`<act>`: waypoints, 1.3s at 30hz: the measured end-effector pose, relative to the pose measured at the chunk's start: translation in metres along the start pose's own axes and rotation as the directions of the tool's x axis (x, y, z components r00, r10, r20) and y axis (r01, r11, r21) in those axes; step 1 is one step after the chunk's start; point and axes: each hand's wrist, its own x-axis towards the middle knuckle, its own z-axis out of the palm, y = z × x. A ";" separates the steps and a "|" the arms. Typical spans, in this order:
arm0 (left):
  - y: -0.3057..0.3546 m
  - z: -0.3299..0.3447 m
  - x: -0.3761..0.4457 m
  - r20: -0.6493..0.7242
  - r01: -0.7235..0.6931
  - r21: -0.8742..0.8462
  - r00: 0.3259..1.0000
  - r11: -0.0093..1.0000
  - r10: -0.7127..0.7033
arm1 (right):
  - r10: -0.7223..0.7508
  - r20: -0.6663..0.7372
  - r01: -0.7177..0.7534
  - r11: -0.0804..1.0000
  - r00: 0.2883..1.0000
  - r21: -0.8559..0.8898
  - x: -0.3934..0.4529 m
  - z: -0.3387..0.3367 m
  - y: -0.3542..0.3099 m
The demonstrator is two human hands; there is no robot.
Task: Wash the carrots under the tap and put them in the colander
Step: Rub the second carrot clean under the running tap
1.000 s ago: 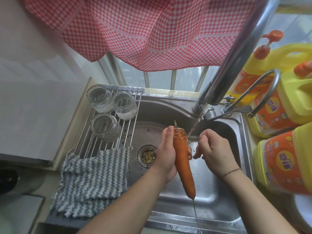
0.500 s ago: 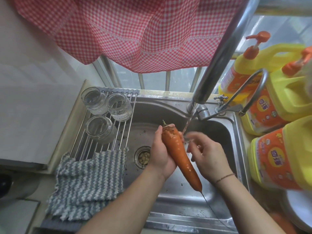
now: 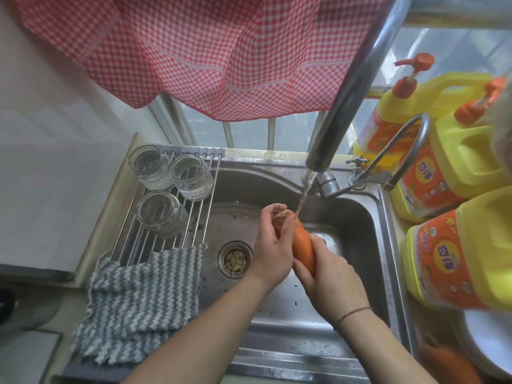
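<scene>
We find the washing step in hand: one carrot point(image 3: 303, 245) is held over the sink point(image 3: 357, 217), its top end directly under the thin stream falling from the tap point(image 3: 327, 151). The left hand point(image 3: 273, 250) grips the upper part, fingers point(image 3: 285, 225) curled round the crown; the right hand point(image 3: 329, 275) wraps the lower part, so the tip is hidden from us. Both sets of fingers are therefore clamped on the carrot, and the pose reads as rubbing or turning it under the water. The colander is not in view (a blurred orange shape point(image 3: 448, 361) beside a white rim at lower right may be further carrots, but we cannot tell). In our judgement the rinse is unfinished, since the lower half sits outside the stream. The next move calls for sliding or rotating the carrot so the covered part meets the water, then carrying it out of the sink in a firm hold, as a wet carrot is likely slippery. Three glass jars point(image 3: 171, 189) on the rack point(image 3: 199, 217) and a striped cloth point(image 3: 141, 303) lie to the left, well apart.
</scene>
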 end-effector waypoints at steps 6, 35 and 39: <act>0.015 0.014 0.009 -0.180 0.235 -0.269 0.941 0.934 -0.288 | 0.025 -0.044 -0.037 0.962 0.999 -0.271 -0.012 0.011 -0.016; 0.060 -0.032 0.025 0.489 -0.025 0.260 0.866 0.965 -0.110 | 0.040 -0.011 -0.041 0.991 0.999 -0.124 0.016 -0.044 -0.024; 0.060 -0.038 0.026 0.561 -0.157 0.372 0.823 0.915 -0.087 | 0.085 0.069 -0.091 0.991 0.994 0.095 0.017 -0.041 -0.019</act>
